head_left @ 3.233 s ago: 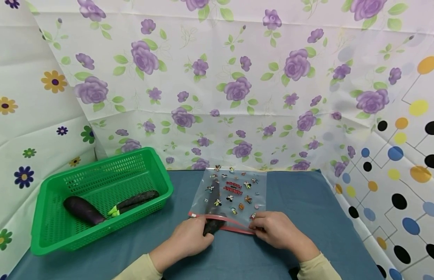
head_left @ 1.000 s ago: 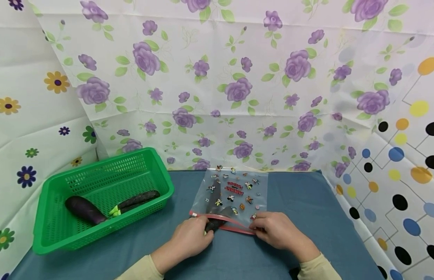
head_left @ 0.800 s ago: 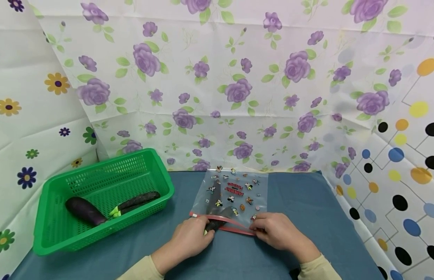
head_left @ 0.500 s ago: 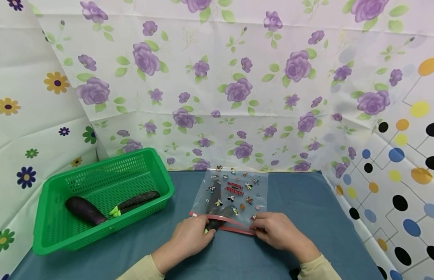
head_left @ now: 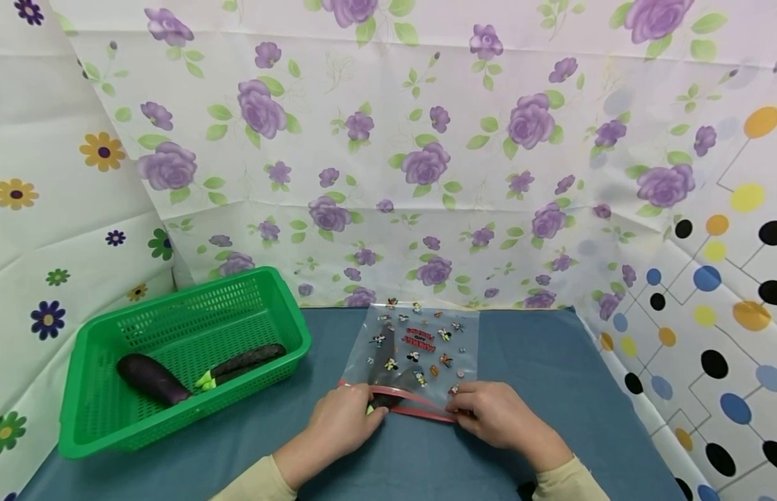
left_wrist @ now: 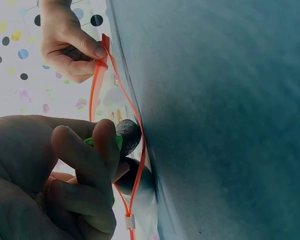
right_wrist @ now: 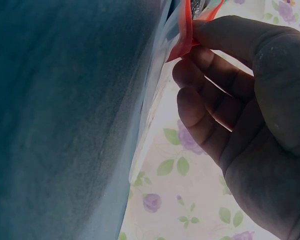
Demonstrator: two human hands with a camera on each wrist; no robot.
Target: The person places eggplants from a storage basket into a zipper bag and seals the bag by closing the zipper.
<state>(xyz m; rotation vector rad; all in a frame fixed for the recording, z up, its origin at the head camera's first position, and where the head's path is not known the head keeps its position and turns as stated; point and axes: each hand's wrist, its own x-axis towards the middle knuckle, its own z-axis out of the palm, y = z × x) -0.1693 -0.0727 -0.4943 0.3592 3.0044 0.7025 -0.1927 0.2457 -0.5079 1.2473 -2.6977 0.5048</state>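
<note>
My left hand [head_left: 341,424] pinches the green stem end of a dark, bumpy cucumber [left_wrist: 130,136] at the mouth of a clear zip bag [head_left: 438,358]. Most of the cucumber lies inside the bag. A second, long dark shape [head_left: 383,348] shows through the plastic, and in the left wrist view a smooth dark end [left_wrist: 140,175] sits beside the cucumber. With thumb and fingers my right hand [head_left: 497,417] pinches the right corner of the red zip edge [right_wrist: 185,40], and the mouth gapes between the hands. A white slider [left_wrist: 130,221] sits on the zip's left end.
On the left stands a green mesh basket [head_left: 206,306] holding a plump purple eggplant [head_left: 151,378] and dark bumpy cucumbers [head_left: 247,358] with light green stems. Blue cloth [head_left: 538,362] covers the table, with patterned sheets [head_left: 426,229] behind and at the sides.
The cucumber in my left hand has slid farther into the bag, and its green stem has come into sight by my fingers. My right hand keeps its place on the bag's corner.
</note>
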